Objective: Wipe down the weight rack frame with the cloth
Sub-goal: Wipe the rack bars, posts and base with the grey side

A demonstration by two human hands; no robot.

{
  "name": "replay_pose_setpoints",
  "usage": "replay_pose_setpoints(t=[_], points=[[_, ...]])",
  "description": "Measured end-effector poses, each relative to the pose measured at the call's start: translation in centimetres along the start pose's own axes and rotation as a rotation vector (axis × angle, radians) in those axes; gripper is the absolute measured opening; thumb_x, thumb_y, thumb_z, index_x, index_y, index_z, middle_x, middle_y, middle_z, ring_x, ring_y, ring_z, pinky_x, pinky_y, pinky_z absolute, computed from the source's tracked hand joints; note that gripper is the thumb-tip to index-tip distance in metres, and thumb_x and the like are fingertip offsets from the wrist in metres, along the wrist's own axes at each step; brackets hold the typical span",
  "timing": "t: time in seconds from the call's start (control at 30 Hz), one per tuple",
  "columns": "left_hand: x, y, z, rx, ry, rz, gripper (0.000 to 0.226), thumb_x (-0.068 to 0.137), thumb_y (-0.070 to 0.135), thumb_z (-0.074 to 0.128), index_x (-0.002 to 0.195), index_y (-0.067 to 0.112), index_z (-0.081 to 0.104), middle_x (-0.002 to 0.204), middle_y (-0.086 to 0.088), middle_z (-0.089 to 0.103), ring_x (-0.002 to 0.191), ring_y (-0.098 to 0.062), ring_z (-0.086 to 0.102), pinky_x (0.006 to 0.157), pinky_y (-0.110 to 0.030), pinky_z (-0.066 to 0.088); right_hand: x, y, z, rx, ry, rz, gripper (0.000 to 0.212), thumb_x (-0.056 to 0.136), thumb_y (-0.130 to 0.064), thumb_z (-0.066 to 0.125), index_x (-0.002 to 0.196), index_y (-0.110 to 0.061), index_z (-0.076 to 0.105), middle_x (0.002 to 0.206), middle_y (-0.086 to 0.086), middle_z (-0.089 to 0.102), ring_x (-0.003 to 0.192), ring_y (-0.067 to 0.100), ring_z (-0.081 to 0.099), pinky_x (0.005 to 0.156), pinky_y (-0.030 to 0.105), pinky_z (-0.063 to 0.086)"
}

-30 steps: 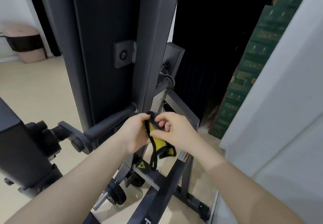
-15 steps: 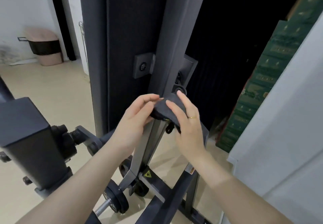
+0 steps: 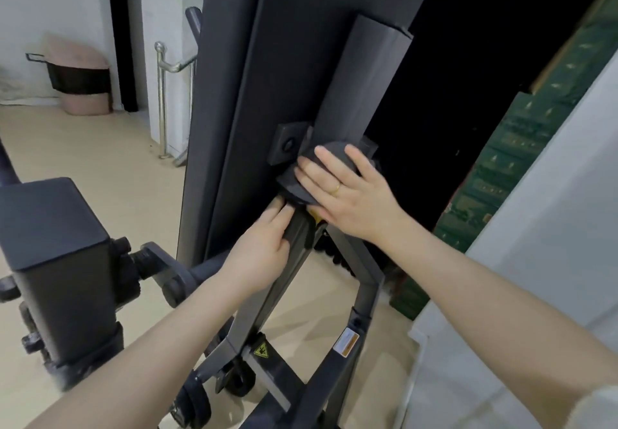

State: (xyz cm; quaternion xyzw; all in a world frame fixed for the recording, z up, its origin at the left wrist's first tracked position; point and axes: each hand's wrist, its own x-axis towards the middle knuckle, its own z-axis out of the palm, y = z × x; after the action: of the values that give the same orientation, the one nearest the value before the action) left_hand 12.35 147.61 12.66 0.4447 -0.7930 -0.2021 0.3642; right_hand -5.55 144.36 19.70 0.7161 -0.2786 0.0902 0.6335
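Right hand [image 3: 347, 191] lies flat, fingers straight and spread, pressing the dark cloth [image 3: 301, 177] against the slanted frame post [image 3: 361, 87], likely so the whole palm drives the wipe. Just below and left of it, left hand [image 3: 264, 248] wraps loosely round the same post, apparently steadying; both forearms reach up and forward.

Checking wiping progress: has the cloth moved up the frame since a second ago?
Yes. The cloth has gone up the frame, now beside the bolted bracket.
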Motion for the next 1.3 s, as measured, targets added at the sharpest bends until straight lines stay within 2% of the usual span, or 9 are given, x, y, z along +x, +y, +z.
replay_pose_setpoints(t=[0.13,0.33,0.53,0.6,0.67,0.73,0.83,0.97,1.3], points=[[-0.2,0.4,-1.1,-0.052,-0.045,-0.025,0.067,0.093,0.002,0.039,0.15,0.027,0.012,0.157,0.014,-0.001,0.142,-0.002,0.007,0.095,0.001,0.011,3.8,5.7,-0.6,-0.123,0.192,0.251,0.033,0.094,-0.029,0.047,0.118,-0.014,0.065,0.125,0.002,0.063,0.126,0.026,0.038,0.113,0.043,0.013],[0.4,2.3,-1.8,0.043,0.109,0.156,0.076,0.091,-0.001,0.041,0.143,0.033,-0.002,0.15,0.018,-0.003,0.137,0.003,0.001,0.104,-0.004,0.003,2.8,2.5,-0.6,-0.029,0.054,0.316,0.058,0.091,-0.051,0.049,0.131,-0.011,0.052,0.141,0.006,0.046,0.133,0.029,0.029,0.114,0.043,0.011],[0.7,3.0,-2.2,0.028,0.037,0.099,0.069,0.094,0.003,0.039,0.15,0.029,0.009,0.148,0.025,-0.009,0.119,0.003,0.029,0.096,-0.028,0.041,6.1,7.7,-0.9,-0.112,0.195,0.315,0.038,0.092,-0.034,0.053,0.121,-0.011,0.062,0.129,0.004,0.059,0.129,0.028,0.032,0.114,0.044,0.01],[0.7,3.2,-2.4,-0.003,0.02,0.09,0.07,0.093,0.001,0.04,0.15,0.028,0.009,0.146,0.028,-0.01,0.123,0.008,0.03,0.094,-0.014,0.039,6.3,7.2,-0.7,-0.036,0.207,0.395,0.041,0.089,-0.03,0.055,0.125,-0.011,0.058,0.135,0.003,0.045,0.131,0.029,0.028,0.115,0.045,0.009],[0.8,3.0,-2.7,-0.029,0.017,0.08,0.069,0.092,-0.001,0.039,0.15,0.024,0.012,0.15,0.024,-0.003,0.133,0.008,0.014,0.093,0.007,0.017,5.2,5.0,-0.3,0.036,0.171,0.446,0.047,0.087,-0.028,0.054,0.13,-0.011,0.048,0.137,0.003,0.032,0.132,0.032,0.024,0.114,0.046,0.01],[0.6,2.8,-3.0,0.087,0.064,0.07,0.061,0.091,0.001,0.039,0.148,0.017,0.024,0.156,0.009,0.014,0.14,-0.003,0.016,0.101,0.0,0.01,2.7,1.5,0.1,0.107,0.123,0.399,0.048,0.083,-0.023,0.052,0.129,-0.011,0.043,0.137,0.005,0.031,0.131,0.034,0.025,0.112,0.048,0.016],[-0.3,2.4,-3.3,0.297,0.15,0.071,0.046,0.086,0.012,0.032,0.122,0.003,0.059,0.13,-0.008,0.054,0.118,-0.028,0.051,0.093,-0.035,0.046,-1.4,-3.5,0.8,0.153,0.046,0.218,0.047,0.084,-0.012,0.048,0.13,-0.012,0.042,0.141,0.004,0.032,0.136,0.031,0.019,0.114,0.044,0.013],[-2.1,0.9,-2.8,0.394,0.206,0.113,0.032,0.079,0.007,0.044,0.099,0.002,0.068,0.104,-0.009,0.065,0.084,-0.031,0.064,0.057,-0.035,0.054,-4.0,-8.6,2.3,0.134,-0.044,0.161,0.043,0.085,-0.014,0.048,0.128,-0.015,0.044,0.143,0.002,0.031,0.137,0.026,0.014,0.115,0.043,0.011],[-4.4,0.9,-3.7,0.47,0.074,-0.075,0.048,0.093,0.009,0.041,0.141,0.011,0.039,0.146,0.0,0.037,0.128,-0.019,0.041,0.089,-0.033,0.045,-3.2,-11.3,1.3,0.171,-0.064,0.406,0.057,0.08,-0.023,0.062,0.134,-0.017,0.043,0.144,0.0,0.03,0.134,0.026,0.023,0.113,0.041,0.014]])
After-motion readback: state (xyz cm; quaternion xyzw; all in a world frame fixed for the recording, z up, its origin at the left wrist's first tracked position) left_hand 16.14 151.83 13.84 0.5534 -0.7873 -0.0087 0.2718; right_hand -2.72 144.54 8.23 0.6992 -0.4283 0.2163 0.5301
